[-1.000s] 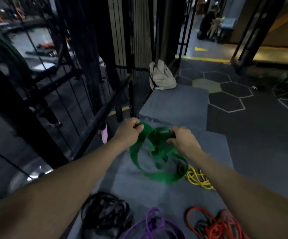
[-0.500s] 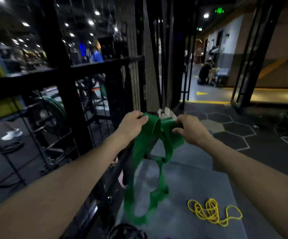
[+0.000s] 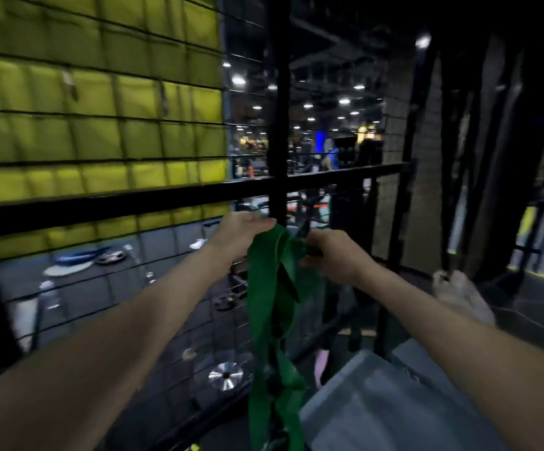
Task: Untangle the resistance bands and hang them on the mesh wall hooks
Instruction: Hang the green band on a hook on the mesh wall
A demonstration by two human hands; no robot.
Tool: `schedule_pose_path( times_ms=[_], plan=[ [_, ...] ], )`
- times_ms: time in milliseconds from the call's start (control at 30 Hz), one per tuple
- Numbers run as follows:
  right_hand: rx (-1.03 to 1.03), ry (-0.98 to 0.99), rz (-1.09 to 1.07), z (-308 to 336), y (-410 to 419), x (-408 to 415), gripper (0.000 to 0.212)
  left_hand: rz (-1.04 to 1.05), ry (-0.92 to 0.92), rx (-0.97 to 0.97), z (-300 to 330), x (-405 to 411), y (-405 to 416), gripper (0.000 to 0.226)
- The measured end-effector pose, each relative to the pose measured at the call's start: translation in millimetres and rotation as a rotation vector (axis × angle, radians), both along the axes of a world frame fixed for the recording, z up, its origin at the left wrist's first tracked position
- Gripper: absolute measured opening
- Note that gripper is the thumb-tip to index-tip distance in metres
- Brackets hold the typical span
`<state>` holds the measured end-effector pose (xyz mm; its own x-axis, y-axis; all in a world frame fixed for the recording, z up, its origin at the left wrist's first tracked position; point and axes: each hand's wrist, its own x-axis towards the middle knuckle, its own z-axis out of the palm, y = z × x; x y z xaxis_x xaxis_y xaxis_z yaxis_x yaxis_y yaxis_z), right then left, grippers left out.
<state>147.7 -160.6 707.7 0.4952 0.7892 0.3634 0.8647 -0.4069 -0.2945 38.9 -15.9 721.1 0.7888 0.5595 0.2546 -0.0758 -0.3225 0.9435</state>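
Green resistance band (image 3: 269, 307): held up at the mesh wall (image 3: 153, 288), its tail hanging twisted toward the floor. Left hand (image 3: 236, 231): fingers curled round the band's top. Right hand (image 3: 332, 253): pinching the band beside it. Hooks: not discernible through the blur. You keep the top loop spread wide between both grips, and find a hook before you let go.

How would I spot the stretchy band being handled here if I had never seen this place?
Find the black wire mesh wall with yellow padding behind it. In front of it, where a thick black post crosses a rail, the left hand and right hand grip the green band, a wide, flat strip hanging down, the only bright green thing here.
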Motion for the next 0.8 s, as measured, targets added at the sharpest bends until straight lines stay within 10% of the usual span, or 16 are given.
schedule_pose_path(
  times_ms=[533,800],
  plan=[
    [-0.174,0.062,0.496,16,148,-152,0.032,0.320,-0.012,-0.195,24,-208,51,0.011],
    [0.068,0.813,0.710,21,171,-208,0.011,0.363,-0.206,-0.511,37,-244,77,0.022]
  ],
)
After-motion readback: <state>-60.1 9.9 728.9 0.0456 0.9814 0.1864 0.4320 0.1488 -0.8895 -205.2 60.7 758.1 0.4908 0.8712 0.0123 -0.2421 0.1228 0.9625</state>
